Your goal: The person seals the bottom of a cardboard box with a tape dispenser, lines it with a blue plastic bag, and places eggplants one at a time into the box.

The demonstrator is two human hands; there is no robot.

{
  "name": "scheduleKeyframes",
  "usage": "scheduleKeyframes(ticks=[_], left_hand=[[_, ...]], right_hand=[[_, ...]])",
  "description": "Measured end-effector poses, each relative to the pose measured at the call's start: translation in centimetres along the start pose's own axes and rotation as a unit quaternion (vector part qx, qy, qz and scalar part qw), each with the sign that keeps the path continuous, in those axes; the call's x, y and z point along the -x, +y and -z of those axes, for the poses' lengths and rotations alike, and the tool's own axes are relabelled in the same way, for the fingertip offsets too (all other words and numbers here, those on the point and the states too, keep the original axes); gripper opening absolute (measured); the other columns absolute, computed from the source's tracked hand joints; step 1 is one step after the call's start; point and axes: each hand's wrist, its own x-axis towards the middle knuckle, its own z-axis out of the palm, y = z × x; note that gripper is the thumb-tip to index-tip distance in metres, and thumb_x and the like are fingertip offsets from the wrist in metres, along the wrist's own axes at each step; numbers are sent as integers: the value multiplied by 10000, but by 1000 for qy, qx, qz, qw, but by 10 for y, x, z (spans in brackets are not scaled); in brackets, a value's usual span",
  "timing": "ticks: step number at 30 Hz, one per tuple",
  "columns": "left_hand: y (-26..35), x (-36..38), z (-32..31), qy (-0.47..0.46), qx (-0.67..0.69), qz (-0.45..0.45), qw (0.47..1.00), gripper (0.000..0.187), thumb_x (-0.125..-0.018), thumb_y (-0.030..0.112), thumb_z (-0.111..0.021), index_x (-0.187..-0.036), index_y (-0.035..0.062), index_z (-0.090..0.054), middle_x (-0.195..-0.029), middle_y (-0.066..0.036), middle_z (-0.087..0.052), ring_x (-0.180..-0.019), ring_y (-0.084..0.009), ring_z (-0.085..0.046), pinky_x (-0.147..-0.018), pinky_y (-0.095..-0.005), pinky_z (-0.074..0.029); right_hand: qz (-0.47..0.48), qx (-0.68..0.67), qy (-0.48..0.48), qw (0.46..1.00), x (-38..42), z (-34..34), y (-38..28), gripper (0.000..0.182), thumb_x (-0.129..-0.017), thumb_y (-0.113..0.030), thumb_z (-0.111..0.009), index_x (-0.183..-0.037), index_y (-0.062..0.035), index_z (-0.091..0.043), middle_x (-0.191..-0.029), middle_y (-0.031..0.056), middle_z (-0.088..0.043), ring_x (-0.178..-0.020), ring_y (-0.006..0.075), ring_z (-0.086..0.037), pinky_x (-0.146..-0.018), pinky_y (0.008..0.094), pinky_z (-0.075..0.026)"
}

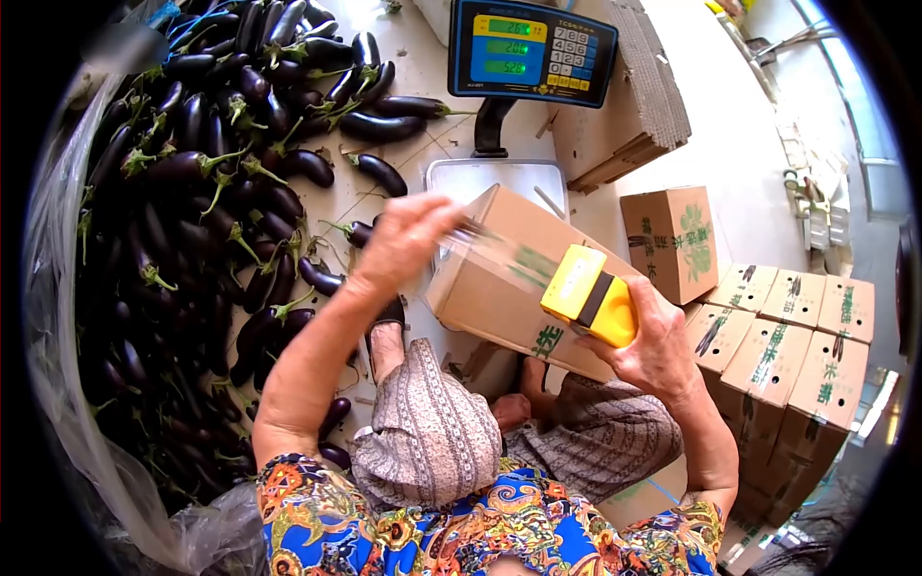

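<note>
My right hand (655, 338) is wrapped around a yellow tape dispenser (588, 293) with a black band, held over a brown cardboard box (509, 206). The box is tilted in front of my knees, green print on its faces. Above its left end, my left hand (408, 240) is blurred, fingers pinched together. A pale, see-through strip of tape (504, 248) seems to run from those fingers toward the dispenser. Behind the box stands a scale with a metal platform (499, 176) and a lit display (528, 50).
A large heap of eggplants (192, 211) covers the left side, edged by clear plastic sheeting (67, 336). Flat cardboard (639, 86) is stacked beside the scale. One upright printed box (672, 245) stands at the right, near several packed boxes (768, 355) in rows.
</note>
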Motion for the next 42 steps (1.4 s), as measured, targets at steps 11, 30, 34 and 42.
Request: scheduleKeyframes(ticks=[11,30,34,42], left_hand=[[-65,3,68,89,209,98,969,230,-971,176,-584,-758,89,-602,-614,95,-440,-493,2,-303,-434,-188,-226],[-153,-1,61,150,9,58,987,257,-967,215,-581,-793,27,-605,-596,30,-484,-534,-96,-449,-497,-278,-377],[-184,-2,15,159,-154,-24,975,156,-940,163,-550,-865,54,-633,-752,-197,-589,-699,-395,-602,-581,-445,-466],[-203,-5,-38,122,-163,-75,976,112,-956,156,-530,-924,49,-538,-721,-225,-594,-684,-425,-609,-592,-499,-495]], right_hand=[[-5,96,-61,993,-30,-12,-18,631,-739,-351,-809,-1112,32,-475,-908,199,-600,-808,368,-649,-686,416,-540],[-17,172,-106,979,-49,-28,-27,587,-696,-264,-801,-1107,5,-481,-864,179,-604,-754,343,-647,-628,423,-531],[-18,180,-102,978,-53,-37,-27,545,-676,-231,-792,-1067,-7,-485,-866,176,-598,-741,346,-644,-627,418,-529],[-27,171,-103,980,-56,-38,-29,576,-711,-329,-814,-1072,-11,-499,-822,166,-607,-737,335,-645,-632,409,-521]])
